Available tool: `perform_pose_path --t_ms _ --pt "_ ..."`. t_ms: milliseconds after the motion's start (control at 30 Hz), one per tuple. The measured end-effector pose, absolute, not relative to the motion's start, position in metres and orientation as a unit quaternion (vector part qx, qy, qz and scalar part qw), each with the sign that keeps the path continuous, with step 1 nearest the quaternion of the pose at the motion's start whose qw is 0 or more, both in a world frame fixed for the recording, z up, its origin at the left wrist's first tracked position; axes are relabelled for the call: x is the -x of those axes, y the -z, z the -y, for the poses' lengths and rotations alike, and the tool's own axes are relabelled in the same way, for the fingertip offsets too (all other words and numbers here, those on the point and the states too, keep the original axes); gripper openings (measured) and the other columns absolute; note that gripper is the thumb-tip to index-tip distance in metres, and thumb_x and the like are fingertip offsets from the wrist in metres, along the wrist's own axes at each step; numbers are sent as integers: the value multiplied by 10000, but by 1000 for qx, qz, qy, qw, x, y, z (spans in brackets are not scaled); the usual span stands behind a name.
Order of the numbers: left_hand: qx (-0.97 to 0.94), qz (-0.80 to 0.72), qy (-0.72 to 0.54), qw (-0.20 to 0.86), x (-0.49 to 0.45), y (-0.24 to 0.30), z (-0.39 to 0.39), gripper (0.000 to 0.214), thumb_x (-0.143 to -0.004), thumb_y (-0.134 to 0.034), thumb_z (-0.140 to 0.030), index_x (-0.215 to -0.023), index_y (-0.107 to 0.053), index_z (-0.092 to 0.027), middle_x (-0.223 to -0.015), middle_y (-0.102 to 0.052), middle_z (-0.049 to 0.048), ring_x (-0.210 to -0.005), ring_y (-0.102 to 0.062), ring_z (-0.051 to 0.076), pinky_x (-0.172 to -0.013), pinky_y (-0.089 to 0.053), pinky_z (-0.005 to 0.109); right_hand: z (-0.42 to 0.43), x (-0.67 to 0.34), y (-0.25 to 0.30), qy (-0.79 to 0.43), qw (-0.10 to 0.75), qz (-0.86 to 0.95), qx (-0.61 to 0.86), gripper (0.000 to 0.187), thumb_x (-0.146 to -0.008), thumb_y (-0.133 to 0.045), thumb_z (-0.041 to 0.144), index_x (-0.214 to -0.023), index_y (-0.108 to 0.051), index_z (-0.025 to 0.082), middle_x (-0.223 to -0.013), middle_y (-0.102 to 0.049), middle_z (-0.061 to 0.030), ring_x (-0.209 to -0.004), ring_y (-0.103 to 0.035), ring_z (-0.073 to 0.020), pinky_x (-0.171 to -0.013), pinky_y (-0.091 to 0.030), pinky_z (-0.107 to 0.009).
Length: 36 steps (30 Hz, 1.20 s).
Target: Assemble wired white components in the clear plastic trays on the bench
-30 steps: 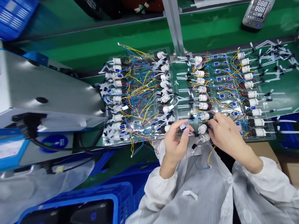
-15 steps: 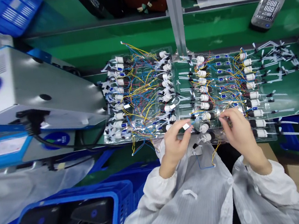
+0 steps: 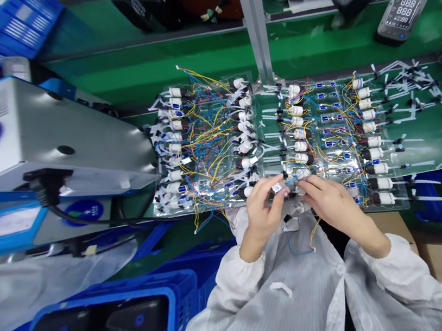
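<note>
My left hand [image 3: 262,211] pinches a small white connector plug [image 3: 277,187] at the near edge of a clear plastic tray [image 3: 331,172]. My right hand [image 3: 328,199] meets it from the right, its fingers closed on the blue wire [image 3: 291,180] that runs from that plug. The tray holds rows of small white-and-black pump parts [image 3: 300,146] with blue and yellow wires. A second tray [image 3: 205,140] with a thicker tangle of wires lies to the left. Blue and yellow wire ends [image 3: 302,244] hang down over my white coat.
A grey machine [image 3: 36,136] with a black cable stands at the left. A blue crate [image 3: 103,324] of black housings is at lower left. Loose white-and-black tube pieces [image 3: 411,86] lie on the green bench at right. A monitor with a lit display [image 3: 400,11] sits at back right.
My right hand moved left from the tray's wires to the plug held in my left hand, and took hold of the blue wire. My left hand stayed in place.
</note>
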State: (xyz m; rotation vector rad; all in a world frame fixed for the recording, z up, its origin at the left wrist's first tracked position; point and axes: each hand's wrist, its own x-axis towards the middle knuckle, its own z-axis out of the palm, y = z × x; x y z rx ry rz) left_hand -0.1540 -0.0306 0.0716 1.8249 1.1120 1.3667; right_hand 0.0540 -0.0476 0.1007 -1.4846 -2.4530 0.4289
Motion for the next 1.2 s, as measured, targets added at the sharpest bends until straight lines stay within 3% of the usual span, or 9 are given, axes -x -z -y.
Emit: perform_pose_path --t_ms 133,267,367,467,667,800,1000,1100,1200 --pt "-745 -380 -473 278 155 -71 31 419 -1057 -602 -221 -1473 -620 -265 -1015 -730 51 -916 -703 177 -824 -586 327 48 -55 -103 -121 96 837 524 289 -1041 -541 144 -1299 -645 219 -1131 -688 -101 -946 -685 -243 -858 -572 -383" --pt "-791 -364 -424 250 148 -71 29 411 -1044 -629 -200 -1452 -626 -247 -1081 -752 78 -971 -709 190 -835 -592 341 47 -65 -103 -212 172 787 554 304 -1001 -659 223 -1301 -613 236 -1161 -669 -98 -979 -692 -245 -817 -586 -370" --pt "-796 -360 -423 241 142 -72 26 290 -1028 -676 -220 -1317 -677 -226 -1039 -778 63 -930 -721 189 -823 -587 352 50 -84 -113 -275 234 749 556 139 -982 -719 310 -1052 -626 233 -1001 -667 -47 -882 -669 -216 -771 -570 -352" --pt "-830 -348 -384 205 131 -74 22 190 -1024 -691 -245 -1211 -705 -216 -1047 -792 53 -915 -731 193 -788 -563 351 58 -100 -126 -270 266 731 567 225 -988 -714 340 -844 -578 234 -813 -608 -6 -696 -587 -167 -650 -517 -317" --pt "-883 -337 -247 215 113 -81 12 427 -1006 -715 -330 -1400 -614 -202 -1141 -772 91 -1037 -735 258 -874 -599 413 65 -98 -119 -240 295 756 533 146 -1009 -671 282 -1151 -687 253 -1188 -667 -89 -1068 -699 -239 -877 -618 -394" --pt "-872 -335 -261 242 132 -86 14 513 -993 -727 -313 -1464 -545 -220 -1272 -737 114 -1155 -700 286 -983 -596 466 62 -95 -101 -260 233 755 556 136 -1063 -571 252 -1117 -696 258 -1109 -708 -67 -977 -719 -216 -880 -615 -386" --pt "-837 -377 -316 240 178 -94 46 173 -991 -637 -164 -1156 -659 -210 -1002 -733 77 -906 -714 257 -772 -608 399 61 -101 -111 -286 245 735 564 100 -1045 -618 305 -1049 -693 238 -993 -709 -52 -849 -693 -203 -753 -576 -345" --pt "-890 -342 -244 176 186 -89 56 249 -993 -567 -114 -1159 -706 -235 -1138 -747 105 -1032 -713 308 -785 -587 430 57 -103 -117 -290 286 721 560 88 -1028 -638 298 -996 -688 235 -933 -704 -42 -839 -683 -205 -741 -554 -342" --pt "-911 -309 -240 130 185 -81 54 283 -1032 -547 -157 -1214 -732 -270 -1115 -737 93 -955 -704 264 -719 -540 371 53 -103 -116 -294 296 717 559 80 -1023 -644 296 -986 -687 239 -915 -696 -33 -836 -672 -200 -758 -537 -344"
